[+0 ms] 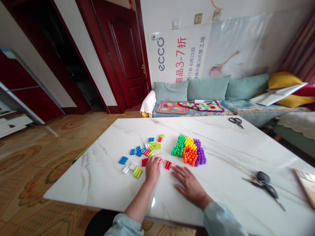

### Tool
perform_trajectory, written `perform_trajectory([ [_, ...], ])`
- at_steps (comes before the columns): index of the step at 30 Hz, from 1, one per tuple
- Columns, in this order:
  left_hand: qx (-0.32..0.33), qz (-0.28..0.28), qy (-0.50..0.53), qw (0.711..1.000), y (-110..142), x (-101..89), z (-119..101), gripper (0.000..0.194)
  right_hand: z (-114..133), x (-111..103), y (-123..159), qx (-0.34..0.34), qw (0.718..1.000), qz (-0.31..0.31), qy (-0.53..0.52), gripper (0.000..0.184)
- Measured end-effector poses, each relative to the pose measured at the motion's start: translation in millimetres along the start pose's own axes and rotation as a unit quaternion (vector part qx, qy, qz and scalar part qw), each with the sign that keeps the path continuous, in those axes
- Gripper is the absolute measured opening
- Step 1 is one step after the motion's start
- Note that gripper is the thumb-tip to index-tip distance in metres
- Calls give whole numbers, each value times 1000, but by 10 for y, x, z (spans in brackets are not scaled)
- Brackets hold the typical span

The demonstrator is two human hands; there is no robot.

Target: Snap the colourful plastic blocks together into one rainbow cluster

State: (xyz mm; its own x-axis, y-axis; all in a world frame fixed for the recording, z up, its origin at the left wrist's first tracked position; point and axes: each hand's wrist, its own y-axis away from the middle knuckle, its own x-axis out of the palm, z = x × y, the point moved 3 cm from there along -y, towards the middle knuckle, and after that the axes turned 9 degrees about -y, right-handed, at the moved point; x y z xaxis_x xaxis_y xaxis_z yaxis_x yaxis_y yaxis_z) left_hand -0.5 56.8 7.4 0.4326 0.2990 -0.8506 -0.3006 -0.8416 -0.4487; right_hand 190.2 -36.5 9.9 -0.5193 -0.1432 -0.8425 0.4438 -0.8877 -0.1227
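Note:
My left hand is closed, with a small red plastic piece showing at its fingertips. Just to its right lies a group of short red rod-shaped pieces. My right hand rests palm down on the table, fingers spread, holding nothing. Around and beyond my left hand are loose clusters of rounded plastic pieces: blue, white, yellow-green and red. Past my right hand, knobbly pieces stand packed together in green, yellow, orange and purple blocks.
The white marbled table carries dark-handled scissors on the right and black scissors at the far edge. A flat, box-like object lies by the right edge. A sofa with blue-green cushions stands behind.

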Motion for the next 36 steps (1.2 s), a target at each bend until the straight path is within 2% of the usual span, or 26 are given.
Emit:
perform_trajectory([
  [4,17,-7,12,1000,64,-48,-51,24,-8,4,-5,3,1000,-2,-4,56],
  [7,-25,-39,-50,998,105,-129,5,26,-14,5,-6,1,1000,-3,-7,56],
  [10,-84,-65,-123,987,164,-176,150,36,-15,4,-3,-4,1000,-1,-5,57],
  [12,-104,-54,-155,981,204,-170,260,39,-18,3,-2,-3,1000,-1,-3,56],
  [15,-95,-24,-172,980,232,-151,373,39,-22,6,-2,-1,1000,-1,-3,56],
  [18,-85,-4,-155,984,208,-167,416,42,-26,12,-4,-3,1000,1,-3,57],
  [26,-141,12,-148,979,122,-249,496,39,-12,-3,2,-3,1000,-9,-12,56],
  [29,-122,5,-95,988,97,-268,483,34,1,-13,3,0,1000,-8,-10,55],
  [32,-132,-66,14,989,102,-331,388,30,12,-22,2,1,1000,-8,-13,56],
  [34,-148,-98,134,975,134,-351,251,29,17,-26,0,3,1000,-8,-14,55],
  [35,-152,-85,208,962,153,-335,153,28,19,-26,-2,3,1000,-7,-14,55],
  [36,-154,-50,292,943,172,-298,36,28,21,-26,-4,2,1000,-7,-14,55],
])
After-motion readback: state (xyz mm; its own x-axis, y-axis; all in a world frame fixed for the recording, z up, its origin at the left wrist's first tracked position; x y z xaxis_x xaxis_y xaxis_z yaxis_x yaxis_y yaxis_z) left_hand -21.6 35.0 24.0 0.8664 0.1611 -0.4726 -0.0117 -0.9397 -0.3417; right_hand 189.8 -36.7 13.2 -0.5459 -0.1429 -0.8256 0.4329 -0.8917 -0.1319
